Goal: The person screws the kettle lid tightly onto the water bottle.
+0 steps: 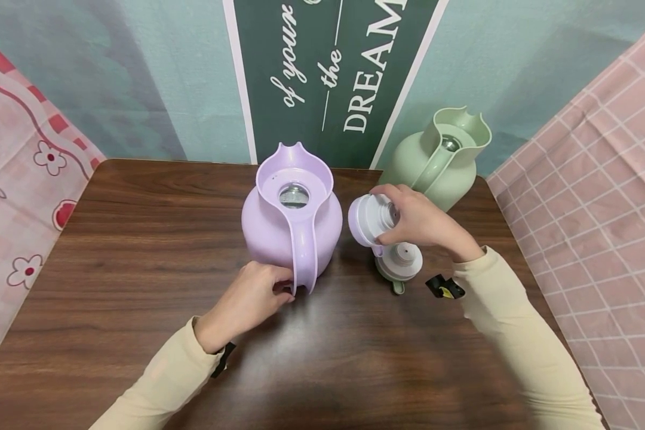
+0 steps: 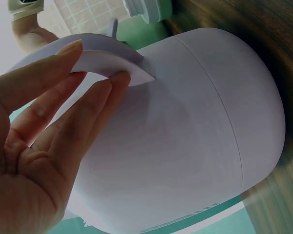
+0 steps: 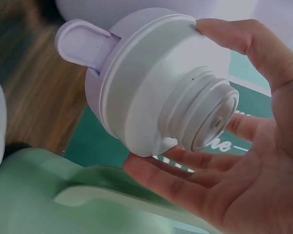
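A lilac thermos jug [image 1: 263, 236] stands upright near the middle of the table, its round mouth uncovered. My left hand [image 1: 249, 301] pinches the lower end of the jug's handle [image 1: 303, 251]; thumb and fingertips meet it in the left wrist view. To the jug's right, my right hand [image 1: 419, 218] grips a lilac and white stopper lid [image 3: 146, 83] by its rim. The lid is tilted in the air, its white threaded plug turned toward my palm. Below it a green-rimmed stopper lid [image 1: 403, 263] lies plug-up on the table.
A green thermos jug [image 1: 405, 158], also uncovered, stands at the back right, close behind my right hand. The dark wooden table [image 1: 140, 239] meets a teal cloth wall with a lettered banner [image 1: 322, 65] at the back. Pink tiled cloth [image 1: 602, 179] borders the right side.
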A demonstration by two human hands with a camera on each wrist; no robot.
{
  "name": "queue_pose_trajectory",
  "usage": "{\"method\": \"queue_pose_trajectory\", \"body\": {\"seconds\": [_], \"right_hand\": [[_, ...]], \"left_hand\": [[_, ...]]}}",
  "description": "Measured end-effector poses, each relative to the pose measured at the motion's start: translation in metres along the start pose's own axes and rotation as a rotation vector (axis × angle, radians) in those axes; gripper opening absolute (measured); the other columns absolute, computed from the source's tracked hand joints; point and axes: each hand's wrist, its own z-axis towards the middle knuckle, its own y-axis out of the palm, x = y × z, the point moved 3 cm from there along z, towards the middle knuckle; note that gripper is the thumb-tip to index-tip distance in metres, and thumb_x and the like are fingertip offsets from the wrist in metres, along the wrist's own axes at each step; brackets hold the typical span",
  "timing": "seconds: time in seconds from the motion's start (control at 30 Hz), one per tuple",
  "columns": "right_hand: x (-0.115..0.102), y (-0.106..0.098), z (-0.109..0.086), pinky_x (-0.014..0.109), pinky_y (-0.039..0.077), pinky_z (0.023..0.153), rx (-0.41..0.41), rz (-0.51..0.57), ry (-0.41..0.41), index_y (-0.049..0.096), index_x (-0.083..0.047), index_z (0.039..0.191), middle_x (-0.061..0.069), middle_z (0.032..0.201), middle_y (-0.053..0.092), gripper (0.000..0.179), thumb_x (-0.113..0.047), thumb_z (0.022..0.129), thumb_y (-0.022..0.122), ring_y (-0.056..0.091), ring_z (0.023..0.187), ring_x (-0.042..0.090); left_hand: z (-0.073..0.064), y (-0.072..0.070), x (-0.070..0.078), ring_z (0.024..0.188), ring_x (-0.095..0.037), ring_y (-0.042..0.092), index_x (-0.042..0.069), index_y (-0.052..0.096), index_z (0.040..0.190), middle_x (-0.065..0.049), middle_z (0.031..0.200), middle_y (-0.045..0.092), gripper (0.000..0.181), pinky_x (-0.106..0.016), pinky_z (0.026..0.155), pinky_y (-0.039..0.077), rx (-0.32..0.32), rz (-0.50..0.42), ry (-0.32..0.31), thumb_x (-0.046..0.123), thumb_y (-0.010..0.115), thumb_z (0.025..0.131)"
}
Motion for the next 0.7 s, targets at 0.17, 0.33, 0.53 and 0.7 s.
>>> {"method": "queue_pose_trajectory", "body": {"seconds": [0.17, 0.33, 0.53, 0.7], "right_hand": [[-0.004, -0.012, -0.003, 0.037, 0.038, 0.074, 0.022, 0.026, -0.025, 0.045, -0.007, 0.124, 0.011, 0.104, 0.053, 0.071, -0.019, 0.061, 0.077, 0.049, 0.087, 0.025], [-0.012, -0.025, -0.004, 0.037, 0.039, 0.074, 0.034, 0.086, -0.074, 0.043, -0.005, 0.124, 0.013, 0.104, 0.053, 0.070, -0.014, 0.063, 0.077, 0.051, 0.085, 0.025], [-0.025, -0.042, 0.001, 0.039, 0.040, 0.075, 0.058, 0.123, -0.058, 0.039, -0.004, 0.126, 0.017, 0.109, 0.051, 0.074, -0.010, 0.063, 0.077, 0.051, 0.088, 0.027], [-0.037, -0.059, 0.002, 0.042, 0.039, 0.078, 0.082, 0.104, -0.060, 0.037, -0.002, 0.126, 0.020, 0.113, 0.050, 0.074, -0.009, 0.064, 0.078, 0.050, 0.093, 0.030]], "left_hand": [[-0.001, 0.000, 0.000, 0.052, -0.007, 0.034, 0.015, 0.055, 0.061, 0.011, 0.054, 0.036, 0.025, -0.026, 0.050, 0.035, 0.001, 0.003, 0.007, 0.005, 0.077, 0.064], [-0.001, 0.000, 0.000, 0.053, -0.008, 0.035, 0.015, 0.056, 0.062, 0.010, 0.054, 0.037, 0.023, -0.027, 0.051, 0.036, 0.006, 0.008, 0.011, 0.005, 0.077, 0.064], [-0.002, -0.001, 0.000, 0.053, -0.008, 0.036, 0.015, 0.056, 0.063, 0.009, 0.054, 0.038, 0.023, -0.028, 0.051, 0.036, 0.011, 0.011, 0.008, 0.005, 0.077, 0.064], [-0.002, -0.001, 0.000, 0.054, -0.008, 0.038, 0.015, 0.057, 0.063, 0.010, 0.055, 0.041, 0.023, -0.028, 0.052, 0.038, 0.012, 0.008, 0.014, 0.005, 0.077, 0.065]]}}
